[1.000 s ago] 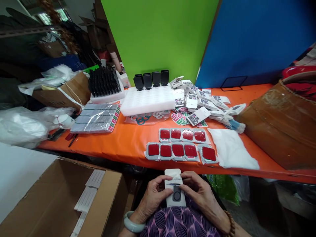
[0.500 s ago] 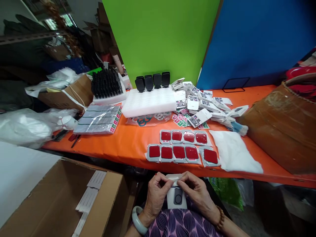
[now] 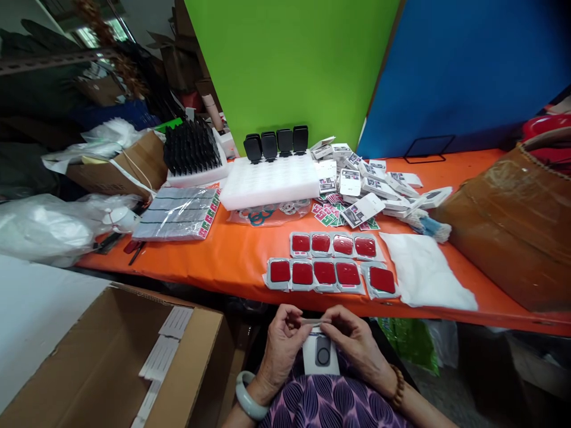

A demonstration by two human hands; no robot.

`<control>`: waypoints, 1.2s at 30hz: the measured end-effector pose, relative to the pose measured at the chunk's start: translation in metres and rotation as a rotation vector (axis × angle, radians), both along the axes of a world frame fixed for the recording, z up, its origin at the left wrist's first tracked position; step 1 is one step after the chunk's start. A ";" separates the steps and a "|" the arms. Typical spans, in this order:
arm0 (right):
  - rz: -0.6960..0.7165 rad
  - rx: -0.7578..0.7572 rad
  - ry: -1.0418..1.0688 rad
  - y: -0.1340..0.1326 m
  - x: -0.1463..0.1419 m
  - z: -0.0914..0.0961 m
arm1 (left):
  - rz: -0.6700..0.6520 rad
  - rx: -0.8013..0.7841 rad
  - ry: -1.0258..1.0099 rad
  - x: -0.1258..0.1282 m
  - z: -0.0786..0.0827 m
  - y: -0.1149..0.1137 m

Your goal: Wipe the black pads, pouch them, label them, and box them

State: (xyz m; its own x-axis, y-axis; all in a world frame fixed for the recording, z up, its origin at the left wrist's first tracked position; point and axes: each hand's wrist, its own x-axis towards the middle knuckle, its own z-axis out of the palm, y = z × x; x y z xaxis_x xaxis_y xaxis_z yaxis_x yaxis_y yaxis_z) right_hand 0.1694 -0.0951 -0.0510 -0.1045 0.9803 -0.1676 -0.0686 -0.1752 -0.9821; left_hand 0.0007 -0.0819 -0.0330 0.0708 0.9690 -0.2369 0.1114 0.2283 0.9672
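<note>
Over my lap is a small white cardboard box [image 3: 322,355], printed with a dark rounded device; its lower end lies against the patterned purple cloth. My left hand [image 3: 285,337] pinches the far end of the box from the left, thumb and fingers at the flap. From the right, my right hand [image 3: 352,340] pinches the same end, its thumb tip close to the other. The flap's edge stands up between the fingertips, partly hidden by them. Just beyond, on the orange table [image 3: 214,267], lie several grey-edged pads with red faces [image 3: 325,273].
A pile of similar white boxes [image 3: 375,184] sits at the back, beside white foam [image 3: 272,181] holding black pieces [image 3: 277,144]. An open carton [image 3: 196,356] with white boxes inside stands at left. At right are a white pouch [image 3: 426,270] and a big brown container [image 3: 508,232].
The far flap of the white box has been bent, its edge now raised between my fingertips. Both hands stay at that end, fingers slightly shifted.
</note>
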 end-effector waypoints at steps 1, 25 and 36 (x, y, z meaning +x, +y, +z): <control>0.043 0.042 -0.046 0.001 0.002 0.003 | -0.029 0.020 0.008 -0.001 0.000 0.001; 0.105 -0.247 -0.002 0.017 -0.002 0.030 | -0.058 -0.316 -0.195 -0.005 0.010 0.011; 0.208 -0.162 -0.011 0.001 0.008 0.010 | -0.207 -0.183 0.039 -0.015 0.005 -0.002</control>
